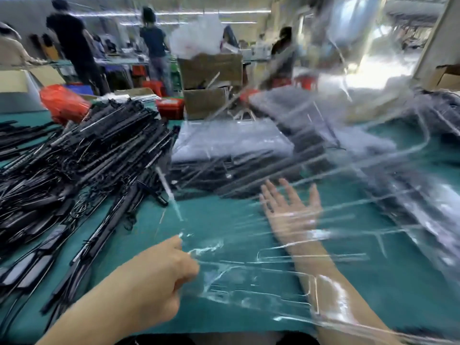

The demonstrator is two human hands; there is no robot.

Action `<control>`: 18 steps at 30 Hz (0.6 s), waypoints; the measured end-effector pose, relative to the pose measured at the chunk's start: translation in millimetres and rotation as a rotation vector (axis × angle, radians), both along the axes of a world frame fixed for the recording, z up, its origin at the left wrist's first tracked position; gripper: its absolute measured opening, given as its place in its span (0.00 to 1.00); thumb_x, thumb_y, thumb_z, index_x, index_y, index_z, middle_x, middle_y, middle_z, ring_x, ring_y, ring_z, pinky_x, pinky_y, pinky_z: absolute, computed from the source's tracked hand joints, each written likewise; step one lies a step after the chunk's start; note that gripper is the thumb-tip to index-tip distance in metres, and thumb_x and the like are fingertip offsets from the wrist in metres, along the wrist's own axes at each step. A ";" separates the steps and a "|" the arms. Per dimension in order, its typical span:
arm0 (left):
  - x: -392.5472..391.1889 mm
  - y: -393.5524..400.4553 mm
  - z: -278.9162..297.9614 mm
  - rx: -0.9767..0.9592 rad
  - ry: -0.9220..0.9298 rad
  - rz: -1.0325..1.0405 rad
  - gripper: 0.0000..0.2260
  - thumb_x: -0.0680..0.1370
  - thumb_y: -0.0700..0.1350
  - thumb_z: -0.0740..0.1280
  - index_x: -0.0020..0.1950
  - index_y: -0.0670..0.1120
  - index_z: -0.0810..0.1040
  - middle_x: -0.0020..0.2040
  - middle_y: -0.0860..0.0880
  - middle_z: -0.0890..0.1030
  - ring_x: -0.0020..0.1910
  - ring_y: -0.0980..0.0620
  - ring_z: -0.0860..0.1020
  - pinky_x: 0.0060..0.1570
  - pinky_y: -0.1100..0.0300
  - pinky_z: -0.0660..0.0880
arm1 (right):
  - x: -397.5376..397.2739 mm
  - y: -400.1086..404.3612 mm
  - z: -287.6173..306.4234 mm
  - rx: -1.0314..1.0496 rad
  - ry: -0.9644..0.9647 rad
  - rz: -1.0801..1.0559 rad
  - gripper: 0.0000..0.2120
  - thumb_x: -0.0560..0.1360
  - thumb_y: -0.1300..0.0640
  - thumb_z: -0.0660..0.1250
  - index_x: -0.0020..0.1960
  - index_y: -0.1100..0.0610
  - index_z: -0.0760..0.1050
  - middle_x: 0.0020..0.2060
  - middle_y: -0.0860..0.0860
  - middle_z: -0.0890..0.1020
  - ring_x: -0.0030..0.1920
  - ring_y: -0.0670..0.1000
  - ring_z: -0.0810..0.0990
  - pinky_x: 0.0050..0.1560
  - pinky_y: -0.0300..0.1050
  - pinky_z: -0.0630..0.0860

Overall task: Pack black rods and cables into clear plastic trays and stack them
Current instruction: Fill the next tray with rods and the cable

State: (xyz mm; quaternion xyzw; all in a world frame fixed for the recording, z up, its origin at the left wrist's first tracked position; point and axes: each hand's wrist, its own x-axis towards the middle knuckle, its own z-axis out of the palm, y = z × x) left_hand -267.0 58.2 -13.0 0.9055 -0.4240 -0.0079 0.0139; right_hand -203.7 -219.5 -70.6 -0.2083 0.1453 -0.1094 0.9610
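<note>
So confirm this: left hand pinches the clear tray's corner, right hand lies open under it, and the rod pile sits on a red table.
Wrong on the table: the head view shows it green, not red. The left hand does pinch the tray corner, the right hand lies open under it, and the rod pile sits there.

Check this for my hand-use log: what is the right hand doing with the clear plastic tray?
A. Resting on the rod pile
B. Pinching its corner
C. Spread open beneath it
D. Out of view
C: the right hand shows through the clear plastic tray, fingers straight and spread.
</note>
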 end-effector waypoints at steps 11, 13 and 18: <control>-9.7 -5.3 -4.3 0.424 0.196 0.088 0.09 0.70 0.39 0.57 0.40 0.52 0.60 0.47 0.49 0.74 0.41 0.60 0.60 0.31 0.62 0.57 | -2.0 0.8 -3.7 0.049 -0.012 -0.077 0.34 0.78 0.31 0.52 0.60 0.59 0.78 0.57 0.62 0.83 0.60 0.62 0.81 0.68 0.59 0.72; -7.1 -4.6 -3.7 0.406 0.236 0.034 0.08 0.69 0.41 0.58 0.40 0.52 0.60 0.44 0.50 0.73 0.43 0.56 0.61 0.32 0.62 0.58 | -2.4 0.5 -5.1 0.059 -0.025 -0.069 0.36 0.78 0.31 0.50 0.62 0.59 0.78 0.59 0.62 0.83 0.61 0.62 0.81 0.69 0.59 0.71; -8.0 -3.2 17.1 0.257 0.428 -0.038 0.10 0.73 0.62 0.63 0.46 0.59 0.67 0.42 0.57 0.75 0.43 0.59 0.72 0.41 0.76 0.61 | 1.0 0.6 -3.9 0.065 -0.025 -0.055 0.37 0.79 0.30 0.48 0.61 0.60 0.79 0.57 0.61 0.83 0.60 0.61 0.81 0.68 0.59 0.71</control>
